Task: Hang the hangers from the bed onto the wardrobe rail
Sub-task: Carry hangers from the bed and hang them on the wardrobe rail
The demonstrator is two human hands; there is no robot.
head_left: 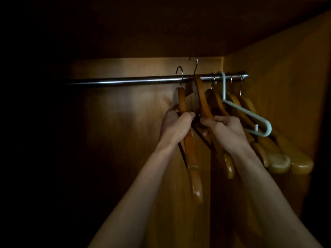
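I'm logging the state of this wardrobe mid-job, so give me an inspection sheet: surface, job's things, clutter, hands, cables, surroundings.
Surface: metal rail runs across the wardrobe, bare along its left part.
Job's things: two wooden hangers in the hands, hooks raised above the rail, not yet on it: left hanger, right hanger. Several wooden hangers and a pale plastic hanger hang at the rail's right end.
Clutter: nothing seen.
Hands: left hand grips the left hanger; right hand grips the right hanger.
Cables: nothing seen.
Surroundings: wooden wardrobe walls; the left side is too dark to judge.
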